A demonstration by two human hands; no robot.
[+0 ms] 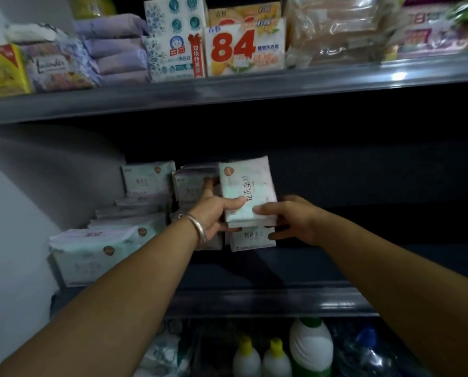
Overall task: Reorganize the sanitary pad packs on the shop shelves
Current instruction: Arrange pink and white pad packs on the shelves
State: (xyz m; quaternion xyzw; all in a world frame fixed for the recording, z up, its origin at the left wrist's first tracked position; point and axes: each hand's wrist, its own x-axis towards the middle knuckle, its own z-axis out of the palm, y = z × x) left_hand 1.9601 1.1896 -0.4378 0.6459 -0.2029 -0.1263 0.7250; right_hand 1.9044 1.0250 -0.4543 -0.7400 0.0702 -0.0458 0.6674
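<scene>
pale pad pack [248, 190] gripped over dark shelf [336, 262].

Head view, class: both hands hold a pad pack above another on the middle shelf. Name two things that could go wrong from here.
1. The held pack, gripped by the left hand and right hand, may slide off the narrow pack below if set down crooked.
2. The left hand sits close to the upright packs behind it; a nudge could topple them.
</scene>
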